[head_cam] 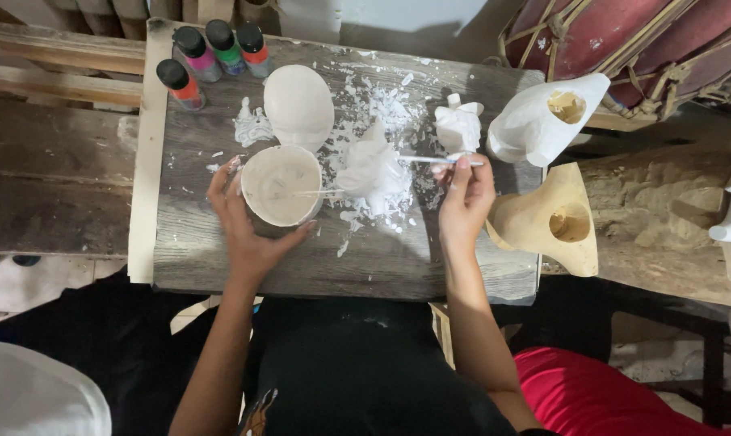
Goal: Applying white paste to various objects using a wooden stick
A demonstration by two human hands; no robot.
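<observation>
Two hands busy: left hand [248,234] cups round cream paste bowl [281,184] w/ fingers curled round its rim; right hand [465,202] pinches thin white-coated brush [430,160] pointing to 9 o'clock. Bowl prob. light, slippery; hold at sides.

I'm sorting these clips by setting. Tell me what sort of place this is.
Probably a craft workshop. Paint bottles stand on a plaster-spattered board, the left hand steadies a bowl of white mix, and the right hand brushes a white figure.
</observation>
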